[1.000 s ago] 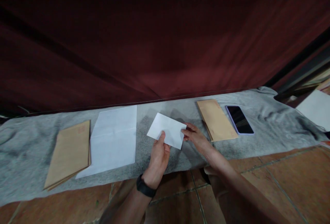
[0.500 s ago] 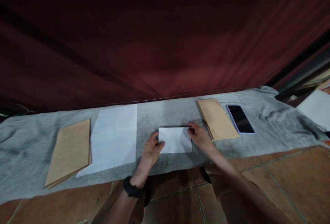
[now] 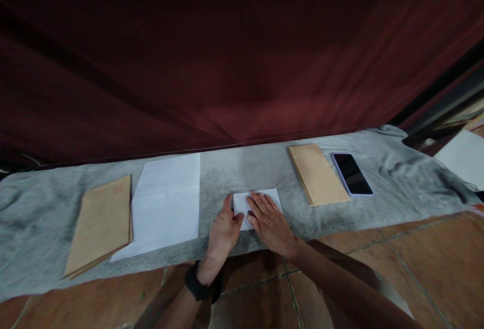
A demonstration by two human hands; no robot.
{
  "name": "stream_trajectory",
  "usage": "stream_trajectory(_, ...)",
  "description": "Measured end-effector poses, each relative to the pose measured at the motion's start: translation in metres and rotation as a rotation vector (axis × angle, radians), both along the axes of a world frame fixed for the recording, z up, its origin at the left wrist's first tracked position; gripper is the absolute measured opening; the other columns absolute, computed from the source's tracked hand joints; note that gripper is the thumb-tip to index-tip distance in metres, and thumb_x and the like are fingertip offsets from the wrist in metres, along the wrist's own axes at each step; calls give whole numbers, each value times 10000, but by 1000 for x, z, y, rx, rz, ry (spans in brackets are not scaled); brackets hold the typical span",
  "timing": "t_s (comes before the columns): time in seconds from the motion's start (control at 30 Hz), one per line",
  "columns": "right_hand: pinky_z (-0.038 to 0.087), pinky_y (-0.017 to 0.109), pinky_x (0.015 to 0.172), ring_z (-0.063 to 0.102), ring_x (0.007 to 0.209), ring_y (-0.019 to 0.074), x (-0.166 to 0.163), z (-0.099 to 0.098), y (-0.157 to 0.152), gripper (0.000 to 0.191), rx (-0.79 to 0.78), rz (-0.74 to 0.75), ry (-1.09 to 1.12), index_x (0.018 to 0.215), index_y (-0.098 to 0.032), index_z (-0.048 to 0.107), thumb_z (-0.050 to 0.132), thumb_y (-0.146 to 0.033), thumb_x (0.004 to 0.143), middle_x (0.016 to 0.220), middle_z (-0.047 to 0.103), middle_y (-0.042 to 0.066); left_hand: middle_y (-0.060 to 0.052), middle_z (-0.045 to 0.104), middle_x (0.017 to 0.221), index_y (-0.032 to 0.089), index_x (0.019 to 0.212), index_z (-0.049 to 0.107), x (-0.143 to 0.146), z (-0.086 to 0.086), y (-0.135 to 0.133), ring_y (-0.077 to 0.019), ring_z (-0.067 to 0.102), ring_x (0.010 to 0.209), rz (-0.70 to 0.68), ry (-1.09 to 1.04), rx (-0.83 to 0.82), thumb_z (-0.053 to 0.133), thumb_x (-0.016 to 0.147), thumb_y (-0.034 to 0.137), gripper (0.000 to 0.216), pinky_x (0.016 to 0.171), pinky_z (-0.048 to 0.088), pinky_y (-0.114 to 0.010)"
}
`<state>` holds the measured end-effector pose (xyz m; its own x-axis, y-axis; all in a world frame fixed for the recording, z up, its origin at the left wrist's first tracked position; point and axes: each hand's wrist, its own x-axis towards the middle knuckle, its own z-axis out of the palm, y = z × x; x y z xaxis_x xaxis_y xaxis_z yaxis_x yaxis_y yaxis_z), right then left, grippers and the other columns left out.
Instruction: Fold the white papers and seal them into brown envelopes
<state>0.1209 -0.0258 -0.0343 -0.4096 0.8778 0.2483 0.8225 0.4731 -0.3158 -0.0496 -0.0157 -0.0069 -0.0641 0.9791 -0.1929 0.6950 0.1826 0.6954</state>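
A folded sheet of white paper (image 3: 273, 198) lies on the grey cloth in front of me. My right hand (image 3: 268, 220) rests flat across its middle, palm down, fingers stretched out and slightly spread. At the paper's left edge is my left hand (image 3: 224, 228), wearing a black wristband. Its thumb touches the paper's lower left part, and the index finger points away along the edge, apart from the thumb. The other left fingers are mostly hidden. Much of the paper is covered by my right hand.
Left of my hands lies a larger creased white sheet (image 3: 168, 200), beside a stack of brown envelopes (image 3: 100, 223). More brown envelopes (image 3: 319, 175) and a phone (image 3: 352, 174) lie on the right. Behind the grey cloth (image 3: 242, 167) hangs a dark red curtain (image 3: 242, 92).
My right hand has moved from the paper's upper right corner to lie flat over its middle. My left hand has shifted slightly, its index finger now straighter along the edge.
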Motion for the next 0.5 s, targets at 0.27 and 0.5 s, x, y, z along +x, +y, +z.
stream_trajectory(0.27,288,496,1230,376,1475,264,11,-2,4,504,19,32,-52,1524,-176,434,428,-301,1036,1613,376,106,-187,682,1272,139,1349,593,18,17,-5,-330,645,1190,-192,536,317,424,1011,321,420,1003,500,-474)
stream_trajectory(0.5,280,451,1237,343,1493,238,17,-13,5,549,137,21,-109,1558,-115,357,391,-199,1016,1602,394,121,-174,404,1593,108,1560,319,36,-22,-10,-282,341,1499,-391,476,518,377,1027,485,656,1219,320,-485)
